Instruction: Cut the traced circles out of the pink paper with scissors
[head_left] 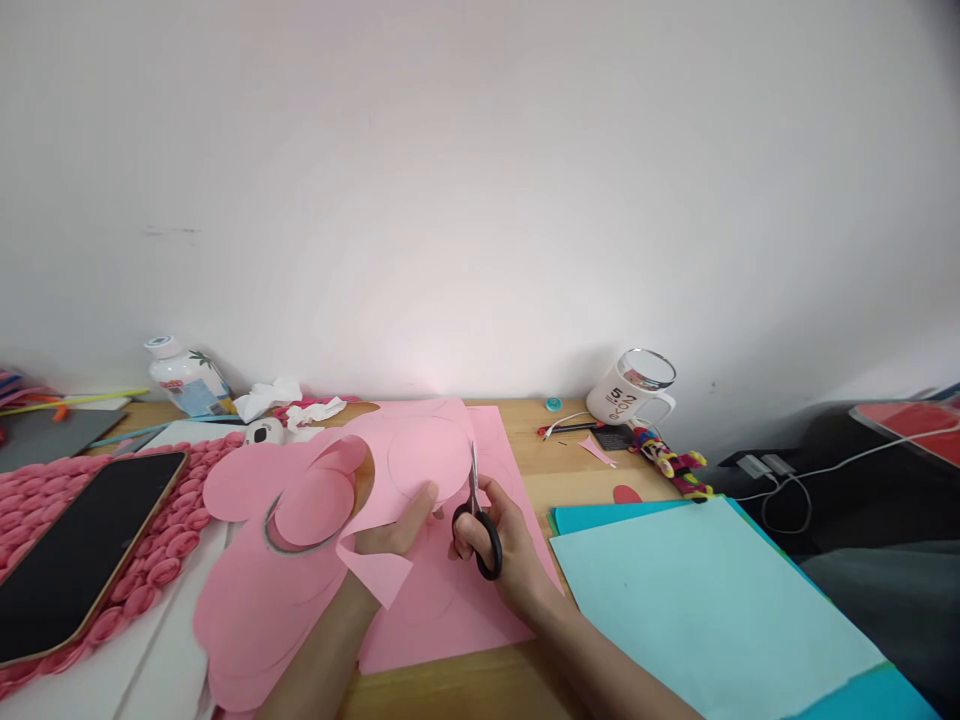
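Note:
My left hand [396, 528] pinches a pink paper sheet [409, 450] with circles drawn on it, thumb on top, holding it up over the desk. My right hand [501, 545] grips black-handled scissors [480, 520], their blades pointing up along the sheet's right edge. Cut pink circles [315, 505] and curved pink offcuts [255, 610] hang and lie to the left of the held sheet. Another pink sheet [457, 610] lies flat beneath both hands.
A phone [79, 550] rests on a pink rosette mat [165, 560] at left. Light blue sheets [705, 600] lie at right. At the back stand a white mug [630, 395], a bottle [184, 380], crumpled tissue [274, 398] and small craft bits. Cables [795, 480] are at far right.

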